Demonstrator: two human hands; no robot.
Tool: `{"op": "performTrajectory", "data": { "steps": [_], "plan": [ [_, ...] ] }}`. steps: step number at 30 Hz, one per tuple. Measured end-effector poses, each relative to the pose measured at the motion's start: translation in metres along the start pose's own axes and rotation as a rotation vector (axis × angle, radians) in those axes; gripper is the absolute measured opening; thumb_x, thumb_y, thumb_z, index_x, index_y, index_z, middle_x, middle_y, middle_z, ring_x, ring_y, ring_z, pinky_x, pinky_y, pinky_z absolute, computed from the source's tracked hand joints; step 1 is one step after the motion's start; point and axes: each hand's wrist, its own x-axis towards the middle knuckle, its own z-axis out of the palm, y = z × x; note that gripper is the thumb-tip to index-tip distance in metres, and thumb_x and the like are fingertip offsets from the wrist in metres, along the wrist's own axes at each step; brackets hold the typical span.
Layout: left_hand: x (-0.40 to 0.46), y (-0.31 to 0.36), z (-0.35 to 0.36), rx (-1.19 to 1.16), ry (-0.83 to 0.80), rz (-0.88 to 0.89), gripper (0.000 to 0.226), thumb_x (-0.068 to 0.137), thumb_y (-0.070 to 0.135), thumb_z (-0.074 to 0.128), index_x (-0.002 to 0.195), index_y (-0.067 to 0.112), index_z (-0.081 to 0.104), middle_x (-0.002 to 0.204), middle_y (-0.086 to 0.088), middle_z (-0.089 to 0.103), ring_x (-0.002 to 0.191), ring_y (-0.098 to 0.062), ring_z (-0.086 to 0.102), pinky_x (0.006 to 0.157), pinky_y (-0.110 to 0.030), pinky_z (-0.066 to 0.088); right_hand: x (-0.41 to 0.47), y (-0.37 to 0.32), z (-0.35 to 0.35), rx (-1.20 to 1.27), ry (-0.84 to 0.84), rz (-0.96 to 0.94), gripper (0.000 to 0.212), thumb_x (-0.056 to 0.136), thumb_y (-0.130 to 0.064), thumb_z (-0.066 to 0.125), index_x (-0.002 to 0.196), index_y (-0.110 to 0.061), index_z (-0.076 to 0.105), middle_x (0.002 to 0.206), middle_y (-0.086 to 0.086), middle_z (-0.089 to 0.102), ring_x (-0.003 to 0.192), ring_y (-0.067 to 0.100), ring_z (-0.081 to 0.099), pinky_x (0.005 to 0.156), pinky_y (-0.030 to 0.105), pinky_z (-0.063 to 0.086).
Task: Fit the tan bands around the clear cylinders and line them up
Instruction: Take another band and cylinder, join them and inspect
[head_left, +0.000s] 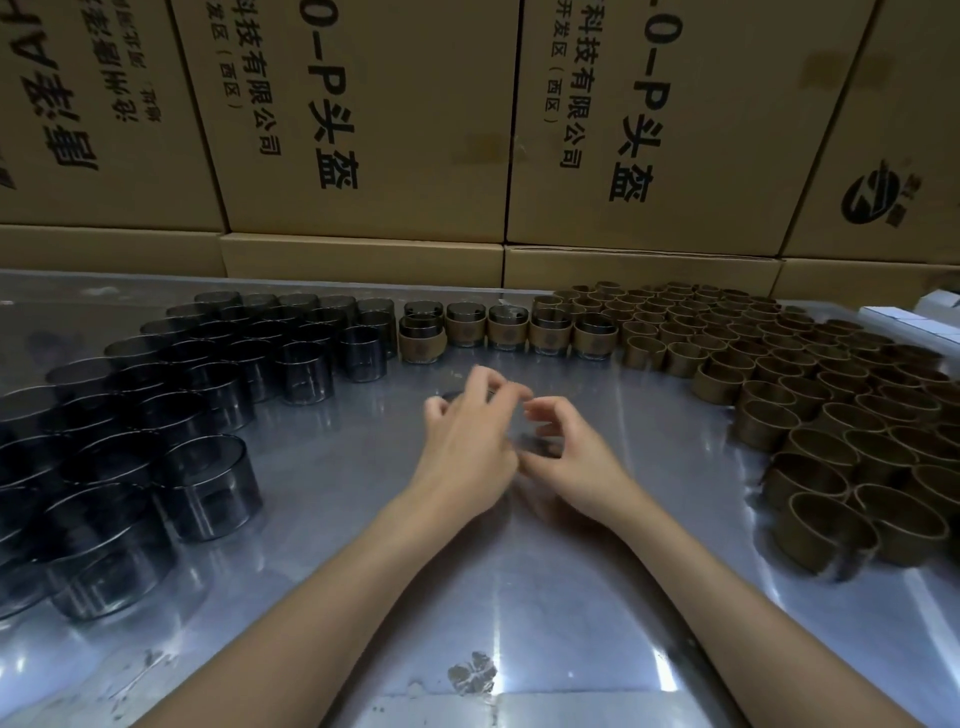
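Observation:
Several dark-tinted clear cylinders (202, 415) stand packed together on the left of the table. On the right lies a spread of several empty tan bands (810, 415). A short row of banded cylinders (506, 332) stands at the back centre between the two groups. At the middle of the table my left hand (467, 441) and my right hand (576, 457) meet with curled fingers around one clear cylinder (537, 447). It is blurred, and only parts of its dark rim show. No tan band shows in either hand.
The shiny metal table (519, 597) reflects light and has a scuffed patch (471, 673) near the front. Stacked cardboard boxes (395, 130) wall off the back edge. White boxes (906, 314) sit at the far right.

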Motion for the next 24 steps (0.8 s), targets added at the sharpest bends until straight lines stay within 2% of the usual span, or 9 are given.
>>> {"op": "performTrajectory", "data": {
  "steps": [3, 5, 8, 10, 14, 16, 19, 21, 24],
  "plan": [
    [-0.006, 0.018, 0.01, -0.252, 0.05, 0.038, 0.048, 0.091, -0.003, 0.04, 0.12, 0.033, 0.055, 0.118, 0.012, 0.038, 0.104, -0.021, 0.038, 0.086, -0.019, 0.031, -0.002, -0.001, 0.001, -0.182, -0.088, -0.072, 0.06, 0.077, -0.025, 0.07, 0.129, -0.022, 0.041, 0.12, -0.002, 0.057, 0.11, 0.015, 0.055, 0.089, 0.042, 0.051],
    [-0.005, 0.024, 0.009, -0.467, 0.091, 0.017, 0.049, 0.091, -0.007, 0.04, 0.114, 0.033, 0.059, 0.115, 0.011, 0.042, 0.106, -0.017, 0.043, 0.092, -0.015, 0.032, -0.002, 0.0, 0.001, -0.159, -0.079, -0.075, 0.054, 0.076, -0.026, 0.071, 0.122, -0.021, 0.044, 0.111, -0.002, 0.06, 0.103, 0.015, 0.058, 0.085, 0.04, 0.052],
    [0.003, 0.018, -0.001, -0.767, 0.147, -0.083, 0.044, 0.093, -0.009, 0.041, 0.109, 0.027, 0.06, 0.114, 0.004, 0.046, 0.109, -0.011, 0.049, 0.104, -0.034, 0.041, -0.002, 0.0, -0.001, 0.125, 0.033, -0.041, 0.052, 0.072, -0.022, 0.081, 0.112, -0.023, 0.049, 0.105, -0.009, 0.06, 0.098, 0.007, 0.059, 0.084, 0.02, 0.05],
    [0.009, 0.01, -0.005, -0.881, 0.181, -0.168, 0.04, 0.095, -0.006, 0.04, 0.108, 0.026, 0.06, 0.119, 0.0, 0.051, 0.11, -0.01, 0.051, 0.102, -0.034, 0.044, -0.001, 0.0, -0.003, 0.207, 0.17, -0.077, 0.054, 0.07, -0.024, 0.083, 0.112, -0.023, 0.05, 0.106, -0.013, 0.059, 0.096, -0.003, 0.057, 0.08, 0.009, 0.044],
    [0.013, -0.008, 0.003, -0.747, 0.147, -0.18, 0.031, 0.096, -0.001, 0.043, 0.102, 0.023, 0.062, 0.113, -0.003, 0.061, 0.105, -0.009, 0.056, 0.085, -0.007, 0.04, -0.002, 0.001, -0.006, 0.158, 0.312, -0.113, 0.048, 0.072, -0.032, 0.081, 0.112, -0.029, 0.054, 0.107, -0.014, 0.057, 0.097, -0.003, 0.054, 0.078, 0.006, 0.04],
    [0.013, -0.016, 0.011, -0.669, 0.077, -0.205, 0.03, 0.094, -0.001, 0.045, 0.098, 0.024, 0.061, 0.102, 0.004, 0.064, 0.098, -0.009, 0.057, 0.075, -0.002, 0.039, -0.001, 0.003, -0.006, 0.09, 0.287, -0.072, 0.049, 0.073, -0.031, 0.08, 0.112, -0.033, 0.052, 0.108, -0.011, 0.05, 0.099, -0.001, 0.05, 0.079, 0.005, 0.037],
    [0.012, -0.025, 0.02, -0.533, -0.018, -0.261, 0.032, 0.092, -0.001, 0.045, 0.098, 0.026, 0.061, 0.097, 0.009, 0.064, 0.096, -0.008, 0.057, 0.069, -0.004, 0.037, 0.002, 0.005, -0.005, 0.012, 0.21, 0.022, 0.052, 0.071, -0.028, 0.08, 0.113, -0.034, 0.05, 0.11, -0.006, 0.045, 0.1, 0.006, 0.05, 0.079, 0.01, 0.038],
    [0.013, -0.028, 0.022, -0.501, -0.035, -0.269, 0.032, 0.092, -0.001, 0.045, 0.098, 0.026, 0.06, 0.096, 0.01, 0.064, 0.095, -0.009, 0.058, 0.068, -0.004, 0.037, 0.003, 0.005, -0.004, -0.024, 0.199, 0.07, 0.054, 0.07, -0.031, 0.079, 0.116, -0.032, 0.049, 0.112, -0.005, 0.043, 0.104, 0.01, 0.051, 0.086, 0.021, 0.043],
    [0.014, -0.029, 0.022, -0.512, -0.038, -0.278, 0.032, 0.091, -0.002, 0.045, 0.1, 0.023, 0.061, 0.096, 0.008, 0.065, 0.096, -0.01, 0.058, 0.073, -0.014, 0.04, 0.003, 0.006, -0.004, -0.084, 0.153, 0.082, 0.059, 0.073, -0.039, 0.075, 0.123, -0.03, 0.046, 0.115, -0.005, 0.04, 0.114, 0.012, 0.045, 0.096, 0.028, 0.04]
  ]
}}
